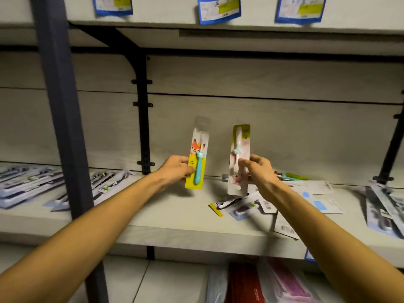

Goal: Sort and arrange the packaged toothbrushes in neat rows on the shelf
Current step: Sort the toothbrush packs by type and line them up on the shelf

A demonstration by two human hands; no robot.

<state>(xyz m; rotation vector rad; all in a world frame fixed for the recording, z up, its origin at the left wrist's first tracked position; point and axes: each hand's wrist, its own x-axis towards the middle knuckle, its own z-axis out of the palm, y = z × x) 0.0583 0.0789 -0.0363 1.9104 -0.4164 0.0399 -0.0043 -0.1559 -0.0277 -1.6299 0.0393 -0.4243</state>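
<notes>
- The shelf [170, 217] gave you a wide bare stretch in the middle, between the dark upright post [59, 127] and the loose heap; that looked like your best room for starting a row.
- The heap of packs [273, 206] lay jumbled at your right (one card overhung the front edge, so a careless sweep could have knocked it off).
- The row of packs [32, 184] at far left lay beyond the post, already fairly orderly.
- Your left hand [177, 169] pinched the fox toothbrush pack [197, 158] by its lower part, holding it upright above the shelf, probably to compare designs.
- Your right hand [259, 171] gripped the pink toothbrush pack [238, 160] the same way, well apart from the other.
</notes>
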